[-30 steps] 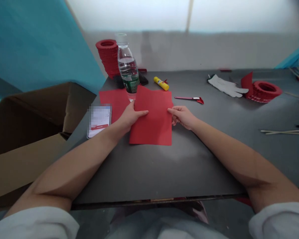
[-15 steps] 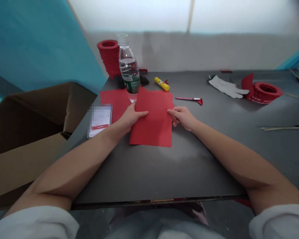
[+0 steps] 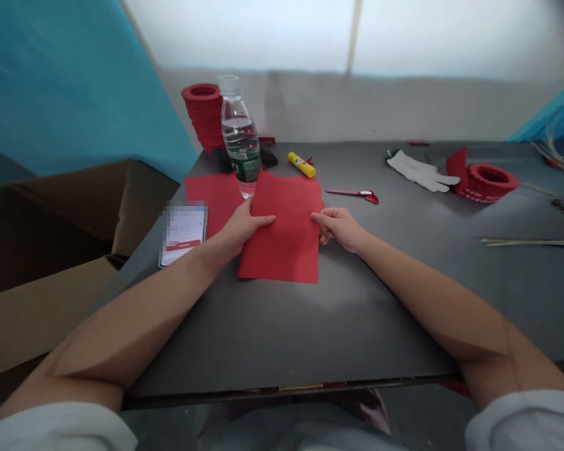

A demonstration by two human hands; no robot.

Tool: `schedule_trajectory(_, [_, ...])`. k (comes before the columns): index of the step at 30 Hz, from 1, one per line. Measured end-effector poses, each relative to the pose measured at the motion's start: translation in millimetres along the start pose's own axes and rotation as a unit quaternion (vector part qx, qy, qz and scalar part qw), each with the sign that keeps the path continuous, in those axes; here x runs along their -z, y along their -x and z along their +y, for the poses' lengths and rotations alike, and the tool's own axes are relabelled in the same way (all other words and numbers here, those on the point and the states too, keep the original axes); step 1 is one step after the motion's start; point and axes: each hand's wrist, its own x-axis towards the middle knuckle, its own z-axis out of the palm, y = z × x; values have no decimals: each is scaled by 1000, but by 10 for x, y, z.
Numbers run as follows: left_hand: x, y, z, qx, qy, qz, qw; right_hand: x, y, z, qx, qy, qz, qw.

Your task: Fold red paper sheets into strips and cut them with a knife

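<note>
Both my hands hold a sheet of red paper [image 3: 282, 244] above the grey table. My left hand [image 3: 242, 227] grips its left side, thumb lying on the front and fingers hidden behind. At the right edge, my right hand [image 3: 339, 228] pinches the paper between thumb and fingers. Another piece of red paper [image 3: 211, 197] lies flat on the table behind my left hand. A water bottle [image 3: 242, 138] stands upright just beyond the held sheet. A phone [image 3: 185, 232] with a lit screen lies left of my left hand.
A yellow glue stick [image 3: 301, 165] and a pink utility knife [image 3: 350, 192] lie behind the paper. Farther right are a white glove [image 3: 420, 171] and a red ring-shaped paper piece [image 3: 491, 181]. Stacked red rings [image 3: 202, 119] stand at back left. An open cardboard box [image 3: 51, 294] is beside the table [image 3: 282, 344].
The whole view has shifted slightly, with everything appearing a little lower and farther left. Both hands keep the same hold on the red paper.
</note>
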Motion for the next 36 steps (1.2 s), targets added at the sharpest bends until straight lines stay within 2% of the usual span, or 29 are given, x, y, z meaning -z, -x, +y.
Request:
schedule_trajectory(12, [39,-26,-30,-22,-13,-9,1000,27,-15,30,9,5,-8,1000])
schedule_trajectory(36, [21,-13,0,-5,13,-7,1000,34,-8,22,0,5,-15,1000])
